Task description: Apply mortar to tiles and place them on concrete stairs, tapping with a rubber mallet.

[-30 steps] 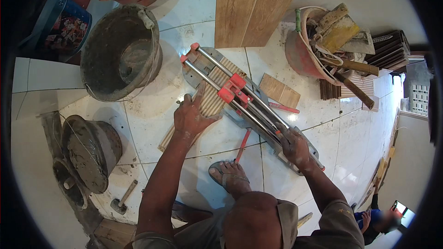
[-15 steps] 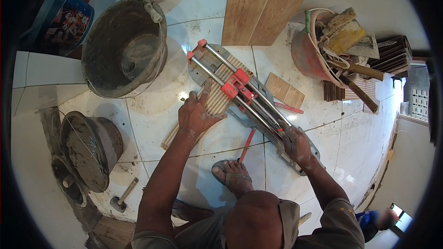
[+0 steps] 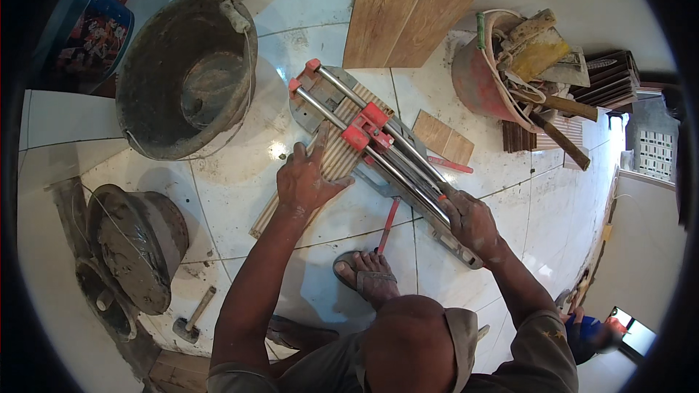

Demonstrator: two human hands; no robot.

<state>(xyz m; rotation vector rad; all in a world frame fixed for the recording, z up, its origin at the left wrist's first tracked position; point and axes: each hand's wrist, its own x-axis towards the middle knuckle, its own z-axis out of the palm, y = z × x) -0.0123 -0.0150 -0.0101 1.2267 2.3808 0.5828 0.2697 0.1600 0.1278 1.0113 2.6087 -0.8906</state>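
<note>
At centre, we see the left hand (image 3: 301, 180) with its fingers (image 3: 318, 144) spread, unclenched, against a ribbed tile (image 3: 340, 162). To the right of centre, the right hand (image 3: 473, 225) has its fingers curled around the handle of the tile cutter (image 3: 386, 164). We find the cutter slanting across the middle of the frame, its rails passing over the tile. Just right of it lies a wood-patterned offcut (image 3: 443, 138). Farther out, we note wood-patterned planks (image 3: 415, 11) at upper centre, a tool-filled bucket (image 3: 477, 84) at upper right, a large grey bucket (image 3: 156, 65) at upper left, and a mortar bucket (image 3: 177, 224) and mallet (image 3: 192, 318) at lower left.
</note>
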